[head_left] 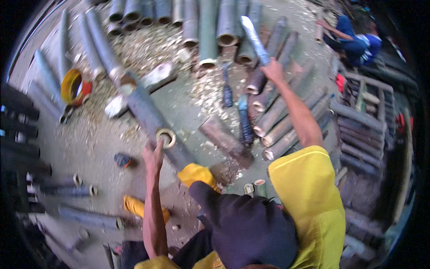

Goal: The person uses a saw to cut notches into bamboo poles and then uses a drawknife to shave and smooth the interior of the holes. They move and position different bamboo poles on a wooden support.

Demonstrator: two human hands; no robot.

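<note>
My left hand (153,154) is closed on the light, ring-shaped end of a hollow bamboo piece (166,138), which rests against a thick grey bamboo pole (150,107). That pole lies slantwise in front of me. Up and out to the right, my right hand (272,70) grips a machete (254,38), its broad blade pointing up and away to the left. The machete's handle is hidden in the fist. Between my hands lie a rough wooden block (226,141) and two dark tools, one with a ribbed handle (245,119) and another farther off (227,87).
Several bamboo tubes (208,31) lie at the far side, others (286,121) to the right. Yellow tape (70,86) sits at left among pale chips (152,49). A wooden rack (363,121) stands right. At far right, another person (354,40) holds a tube.
</note>
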